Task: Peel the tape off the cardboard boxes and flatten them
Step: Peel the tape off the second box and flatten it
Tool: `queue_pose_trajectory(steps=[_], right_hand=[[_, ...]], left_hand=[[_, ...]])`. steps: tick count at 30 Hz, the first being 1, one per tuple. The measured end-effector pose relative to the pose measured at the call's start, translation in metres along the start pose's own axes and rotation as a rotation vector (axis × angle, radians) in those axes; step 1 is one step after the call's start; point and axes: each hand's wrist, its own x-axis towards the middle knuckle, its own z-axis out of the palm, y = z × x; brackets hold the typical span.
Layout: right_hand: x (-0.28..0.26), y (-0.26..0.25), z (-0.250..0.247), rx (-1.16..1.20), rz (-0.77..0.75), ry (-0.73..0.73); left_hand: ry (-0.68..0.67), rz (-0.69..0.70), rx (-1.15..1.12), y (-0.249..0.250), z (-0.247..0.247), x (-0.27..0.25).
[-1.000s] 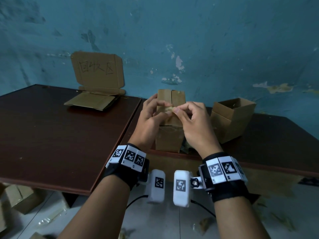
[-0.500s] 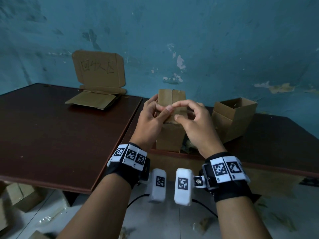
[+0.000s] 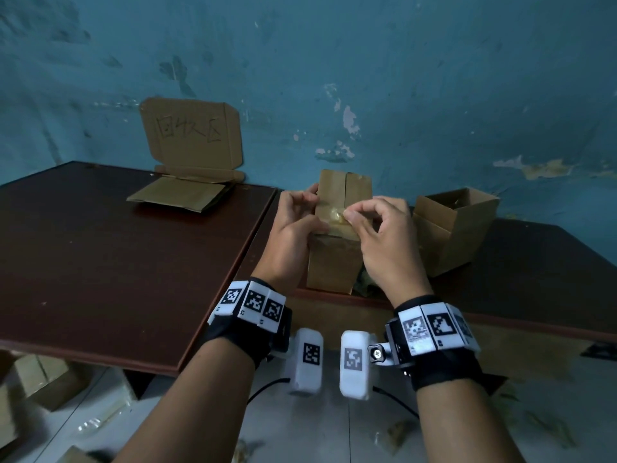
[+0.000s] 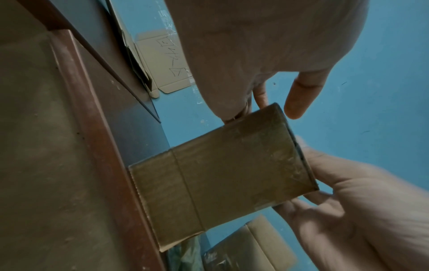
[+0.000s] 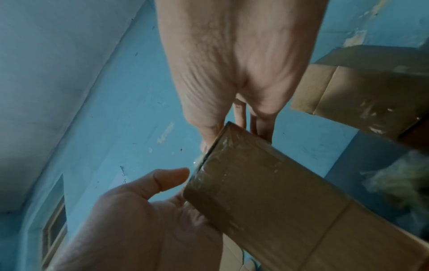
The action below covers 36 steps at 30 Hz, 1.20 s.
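Note:
A tall brown cardboard box point(image 3: 334, 262) stands on end at the table's front edge, with glossy tape across its front. My left hand point(image 3: 309, 208) holds its left side, thumb on the front and fingers behind. My right hand point(image 3: 350, 215) pinches a crumpled yellowish bit of tape point(image 3: 339, 218) on the box's front between thumb and index finger. In the left wrist view the box point(image 4: 220, 174) lies between both hands. In the right wrist view its taped end point(image 5: 232, 165) sits under my right hand's fingertips.
An open cardboard box point(image 3: 457, 228) stands to the right on the dark wooden table point(image 3: 117, 262). Flattened cardboard point(image 3: 180, 198) lies at the back left under an upright cardboard sign point(image 3: 193, 138). Tape scraps point(image 3: 367, 285) lie beside the held box. More boxes point(image 3: 46, 379) sit on the floor.
The fingertips of both hands met in front of the box; now the left hand has moved to the box's left side and the right hand pinches the tape on the front.

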Motion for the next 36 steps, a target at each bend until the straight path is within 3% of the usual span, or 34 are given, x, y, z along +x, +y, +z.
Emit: queue_pose_trajectory(steps=[3,9,13,17,24,36], right_hand=[[-0.002,0.001,0.003,0.083,0.004,0.026],[-0.003,-0.003,0.0,0.507,0.101,-0.046],[-0.003,-0.006,-0.009,0.531,0.107,-0.098],[-0.003,-0.009,-0.012,0.541,0.099,-0.129],[0.002,0.001,-0.011,0.535,0.098,-0.07],[-0.001,0.007,-0.011,0.527,0.119,-0.052]], left_hand=[[-0.003,0.011,0.016,-0.004,-0.003,0.002],[-0.028,0.064,0.077,-0.002,-0.004,0.003],[-0.089,-0.013,-0.05,0.003,-0.005,0.002],[-0.123,-0.003,0.047,-0.003,-0.013,0.002],[-0.11,0.015,0.169,-0.001,-0.007,-0.004],[-0.044,-0.062,0.129,0.007,-0.001,-0.003]])
